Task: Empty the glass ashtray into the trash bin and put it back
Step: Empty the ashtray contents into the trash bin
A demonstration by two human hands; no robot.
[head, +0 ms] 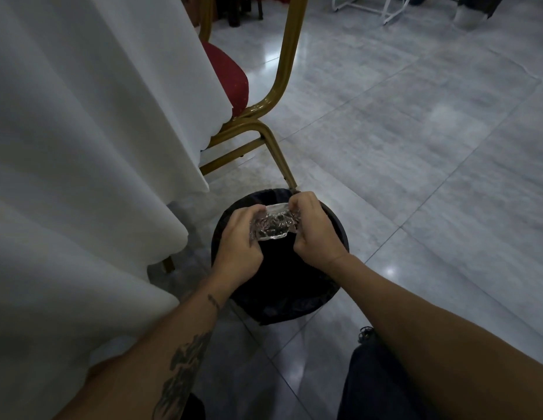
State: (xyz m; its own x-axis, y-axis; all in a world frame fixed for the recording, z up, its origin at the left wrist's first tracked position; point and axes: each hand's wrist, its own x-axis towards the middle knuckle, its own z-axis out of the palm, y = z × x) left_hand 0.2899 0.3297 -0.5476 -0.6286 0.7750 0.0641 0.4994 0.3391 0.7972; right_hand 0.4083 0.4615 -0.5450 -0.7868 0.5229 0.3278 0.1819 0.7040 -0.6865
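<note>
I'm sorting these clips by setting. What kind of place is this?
Probably a banquet or function hall: a table under a long white tablecloth, a gold-framed chair with a red padded seat, and a glossy grey tiled floor. Both hands hold a glass ashtray over a black-lined trash bin.

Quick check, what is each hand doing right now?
Left hand: closed on the glass ashtray, above the trash bin.
Right hand: closed on the ashtray's other side.

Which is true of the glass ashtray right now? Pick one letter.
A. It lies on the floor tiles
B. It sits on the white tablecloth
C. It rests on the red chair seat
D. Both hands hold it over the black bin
D: the left hand and right hand grip the glass ashtray at its two sides, above the open black bin.
</note>
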